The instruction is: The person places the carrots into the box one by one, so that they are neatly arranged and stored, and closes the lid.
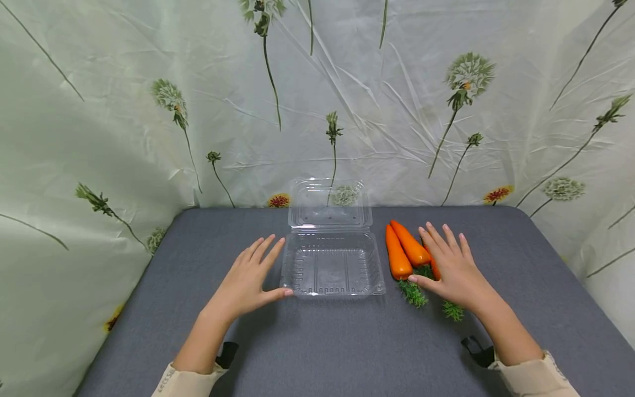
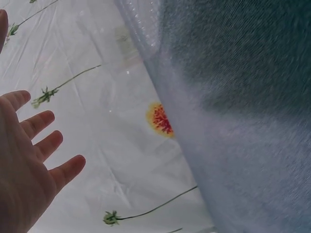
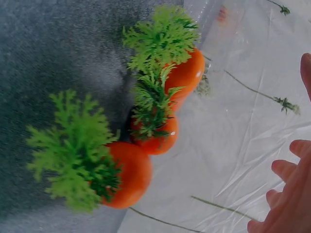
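A clear plastic clamshell box (image 1: 333, 270) sits in the middle of the grey table, its lid (image 1: 329, 204) raised at the back. My left hand (image 1: 248, 278) is beside the box's left wall, fingers spread, thumb tip at the front left corner in the head view. To the right of the box lie three orange carrots (image 1: 398, 255) with green leafy tops (image 3: 73, 150). Over the rightmost carrot (image 3: 129, 174) my right hand (image 1: 453, 273) is spread, hiding most of it in the head view. Neither hand holds anything.
The grey tabletop (image 1: 347, 347) ends at the back against a pale curtain (image 1: 397, 110) printed with dandelions. More curtain hangs along the left and right sides. A black strap (image 1: 226, 354) is at the left wrist, another strap (image 1: 478, 353) at the right.
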Available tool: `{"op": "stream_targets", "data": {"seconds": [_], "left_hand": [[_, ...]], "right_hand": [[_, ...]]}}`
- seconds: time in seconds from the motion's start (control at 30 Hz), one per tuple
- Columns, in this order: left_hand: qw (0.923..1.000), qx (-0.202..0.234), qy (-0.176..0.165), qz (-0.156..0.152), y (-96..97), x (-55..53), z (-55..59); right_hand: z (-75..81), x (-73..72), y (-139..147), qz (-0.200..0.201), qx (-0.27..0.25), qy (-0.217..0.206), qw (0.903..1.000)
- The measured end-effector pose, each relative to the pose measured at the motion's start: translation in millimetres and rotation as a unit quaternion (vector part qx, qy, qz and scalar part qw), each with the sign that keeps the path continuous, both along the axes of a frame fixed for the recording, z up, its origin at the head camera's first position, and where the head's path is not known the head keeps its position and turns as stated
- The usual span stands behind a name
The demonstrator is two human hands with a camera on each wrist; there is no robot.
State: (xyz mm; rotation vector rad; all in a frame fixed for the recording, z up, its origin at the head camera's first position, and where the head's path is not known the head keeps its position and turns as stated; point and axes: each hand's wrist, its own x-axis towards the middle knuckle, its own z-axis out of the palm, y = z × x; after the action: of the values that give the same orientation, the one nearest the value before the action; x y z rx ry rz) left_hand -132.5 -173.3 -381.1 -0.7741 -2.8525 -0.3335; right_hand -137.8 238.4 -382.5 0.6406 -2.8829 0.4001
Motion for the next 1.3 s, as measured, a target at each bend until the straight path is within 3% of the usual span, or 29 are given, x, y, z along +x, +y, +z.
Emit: {"op": "stream_targets", "data": {"seconds": [0.4, 0.87, 1.3], "left_hand": [[0.9979, 0.053, -0.025, 0.028, -1.0, 1.7, -20.3], [0.986, 0.13, -0.086, 0.059, 9.0, 8.1, -37.7], [0.9769, 0.161, -0.13, 0.053, 11.9, 6.9, -47.7]], "right_hand": [[-13.6, 1.6, 10.6, 0.001, -0.077, 0.038, 0.9963], [-29.7, 9.5, 19.5, -0.041, -0.143, 0.005, 0.9888], [-44.3, 15.1, 24.9, -0.084, -0.182, -0.044, 0.9787]]}}
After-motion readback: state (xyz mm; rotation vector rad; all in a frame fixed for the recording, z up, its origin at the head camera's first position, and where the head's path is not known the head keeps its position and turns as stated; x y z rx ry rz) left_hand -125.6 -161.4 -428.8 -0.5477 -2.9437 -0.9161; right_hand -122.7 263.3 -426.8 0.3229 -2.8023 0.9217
